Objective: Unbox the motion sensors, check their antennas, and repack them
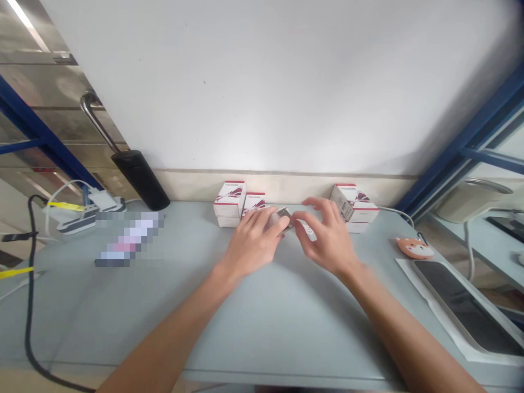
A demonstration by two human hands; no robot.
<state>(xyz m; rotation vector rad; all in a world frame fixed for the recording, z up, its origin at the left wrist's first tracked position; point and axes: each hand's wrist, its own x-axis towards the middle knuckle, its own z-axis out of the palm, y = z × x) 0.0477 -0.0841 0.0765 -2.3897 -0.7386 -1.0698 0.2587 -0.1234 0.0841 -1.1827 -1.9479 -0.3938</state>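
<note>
The head camera looks down on the left hand (251,243) and the right hand (327,237), close together near the back of the bench (82,311), with their fingers curved and partly open. Between them lies a small silvery metal piece (283,218), tilted, with a white piece (309,229) just beside it on the right. The left hand's fingertips (272,220) touch the silvery piece, but I cannot tell whether they grip it or only rest on it. The right hand's fingers (313,215) arch over the white piece, and I cannot tell whether they have hold of it.

Just behind the hands, against the wall, stand white cartons with red stripes (229,199), and a matching group of cartons (352,204) sits beyond the right hand. Further right lie an orange fox-faced pouch (414,248) and a dark tablet in a white sleeve (462,305). To the left are a pixelated patch hiding an object (129,239), a white power strip with a plugged-in adapter (85,215), and a black cable (29,305) running over the bench's edge.
</note>
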